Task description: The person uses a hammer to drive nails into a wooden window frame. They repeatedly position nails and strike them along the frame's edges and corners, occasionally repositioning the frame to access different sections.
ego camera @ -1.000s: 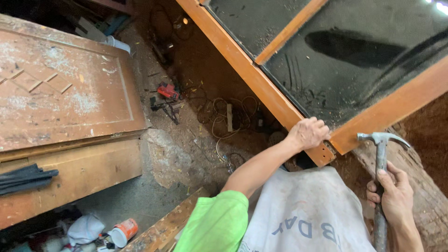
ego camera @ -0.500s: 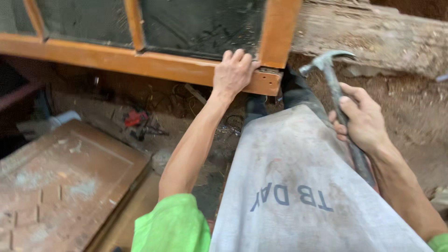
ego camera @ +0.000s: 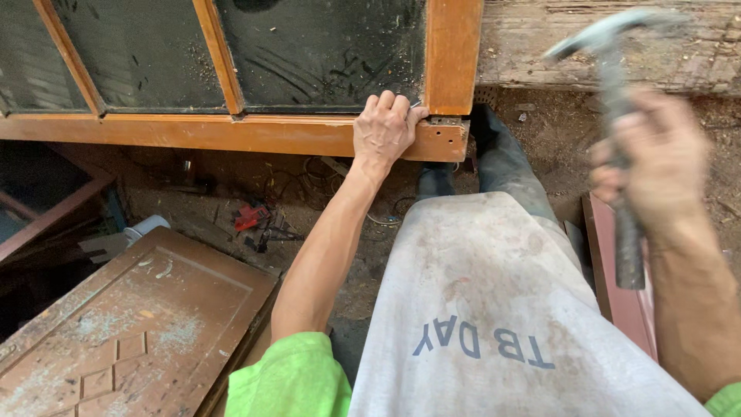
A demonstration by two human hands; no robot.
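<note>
Head view: your right hand (ego camera: 656,158) has raised the claw hammer (ego camera: 614,100), blurred mid-swing; left hand (ego camera: 384,131) still clamps the window frame (ego camera: 231,133) corner, just beside the likely strike point.

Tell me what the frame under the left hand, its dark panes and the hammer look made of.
Frame: wood, by its grain, with an orange-brown coat, likely varnish or paint. Panes: probably dark glass, smooth and streaked with dust. Hammer: grey metal claw head; blur hides the handle's material in the right hand. The left hand grips the frame's corner.
</note>
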